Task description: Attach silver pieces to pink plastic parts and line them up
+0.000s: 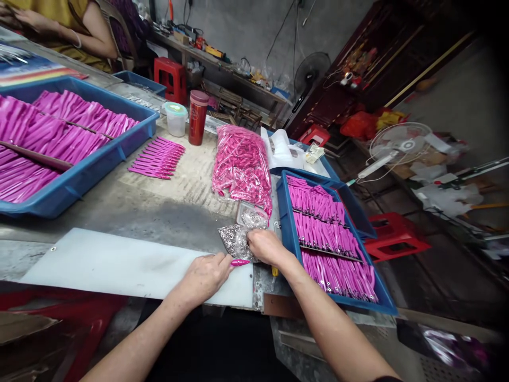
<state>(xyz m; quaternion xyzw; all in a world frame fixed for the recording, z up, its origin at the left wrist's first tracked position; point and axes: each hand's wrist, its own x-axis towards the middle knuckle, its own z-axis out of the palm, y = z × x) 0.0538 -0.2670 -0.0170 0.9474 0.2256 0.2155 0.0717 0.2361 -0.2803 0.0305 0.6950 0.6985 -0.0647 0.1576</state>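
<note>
My left hand [207,277] rests over the white board [119,268], its fingers closed on a small glossy magenta plastic piece [239,262] with a tapered end. Just to the right, my right hand [267,245] reaches into a clear plastic bag of small silvery metal parts [233,239]. Its fingertips are bunched among them, and what they pinch is hidden. Behind that bag lies a small clear container [254,215] with more metal bits. Farther back, a large clear bag [242,162] is full of magenta pieces.
Blue trays hold rows of slim magenta pieces, one tray at left [115,162] and one at right [288,223]. A row of magenta pieces [159,158] lies near a red tumbler [198,118] and a lidded tub [175,119]. Another person [95,32] sits at far left.
</note>
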